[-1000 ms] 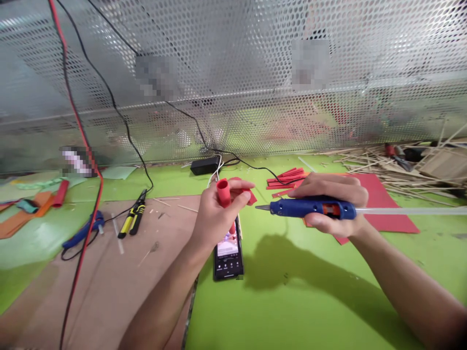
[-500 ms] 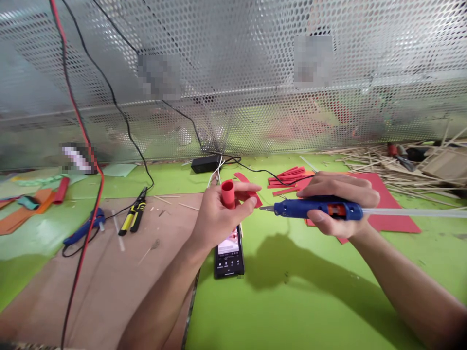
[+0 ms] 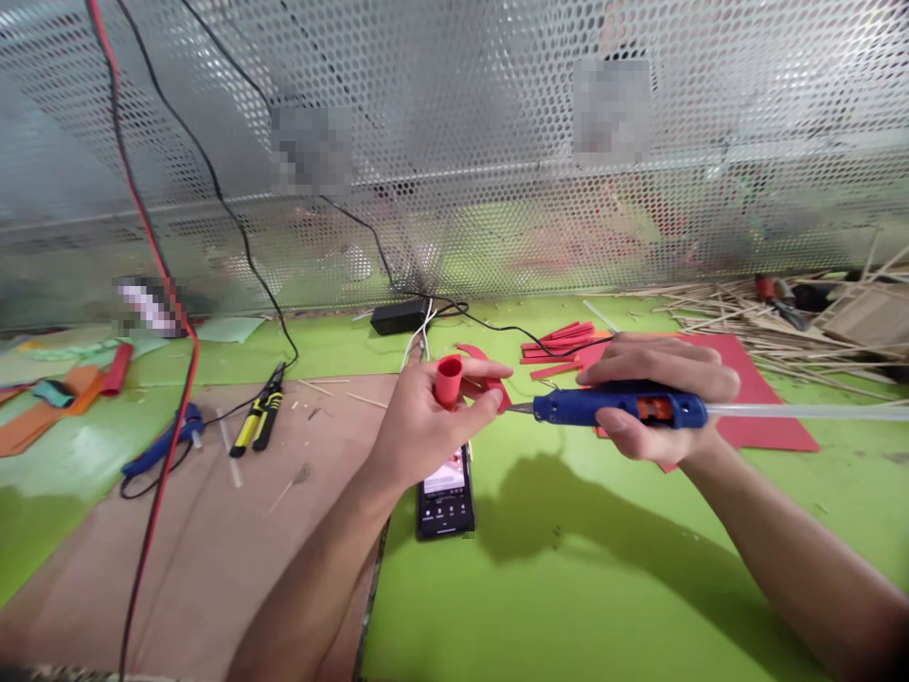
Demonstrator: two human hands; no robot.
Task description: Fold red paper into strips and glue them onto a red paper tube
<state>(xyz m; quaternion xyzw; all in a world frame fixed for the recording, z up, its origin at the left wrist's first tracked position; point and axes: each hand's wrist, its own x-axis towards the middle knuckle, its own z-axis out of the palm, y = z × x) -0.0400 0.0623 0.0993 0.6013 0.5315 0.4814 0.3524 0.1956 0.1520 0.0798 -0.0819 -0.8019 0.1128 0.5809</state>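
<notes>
My left hand [image 3: 412,421] is closed around a small red paper tube [image 3: 448,384], held upright with its open end facing up. A curved red strip [image 3: 503,392] shows by the left thumb and fingertips; I cannot tell whether they hold it. In my right hand [image 3: 660,365] is a blue hot glue gun [image 3: 586,407], lying level with its metal nozzle pointing left. The nozzle tip is close to the left thumb and the red strip. A long clear glue stick [image 3: 802,411] sticks out of the gun's back. Below the left hand lies a phone [image 3: 445,516] with its screen lit.
Red strips [image 3: 561,343] and red sheets [image 3: 771,407] lie behind the right hand, near many thin wooden sticks [image 3: 710,317]. Yellow-black pliers [image 3: 259,417] and another blue glue gun [image 3: 163,445] rest at left. Cables [image 3: 152,227] hang before the perforated metal panel [image 3: 454,114].
My left hand and the red tube have shifted slightly right, bringing the thumb and red strip closer to the nozzle. The glue gun has stayed almost still.
</notes>
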